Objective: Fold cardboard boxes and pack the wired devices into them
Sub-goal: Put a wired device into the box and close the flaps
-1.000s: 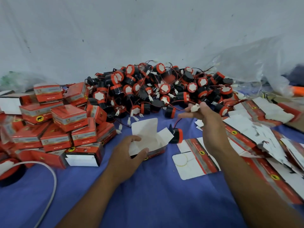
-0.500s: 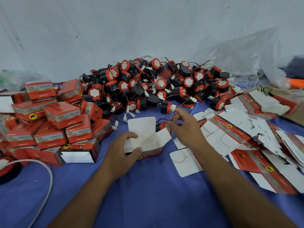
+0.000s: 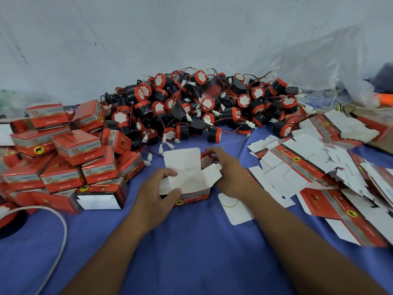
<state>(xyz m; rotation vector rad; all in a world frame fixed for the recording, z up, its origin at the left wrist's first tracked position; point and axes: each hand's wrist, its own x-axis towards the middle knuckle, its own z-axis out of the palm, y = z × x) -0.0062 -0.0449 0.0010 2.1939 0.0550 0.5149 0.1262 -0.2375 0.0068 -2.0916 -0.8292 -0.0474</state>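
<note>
Leftmost, well to the left of the open box (image 3: 183,163), packed boxes (image 3: 63,150) lie stacked on the blue cloth (image 3: 191,241). Just left of that box, the left hand (image 3: 157,195) grips its near corner, thumb on the front wall and fingers curled over the side flap. At the box's far right edge the right hand (image 3: 230,174) curls its fingers round a wired device (image 3: 205,160), held at the box's mouth. Behind the box lies the heap of devices (image 3: 202,107); to its right, flat cartons (image 3: 308,167).

Backed on the far side by a wrinkled white sheet (image 3: 191,28); covered near with blue cloth (image 3: 191,252); lit evenly.
</note>
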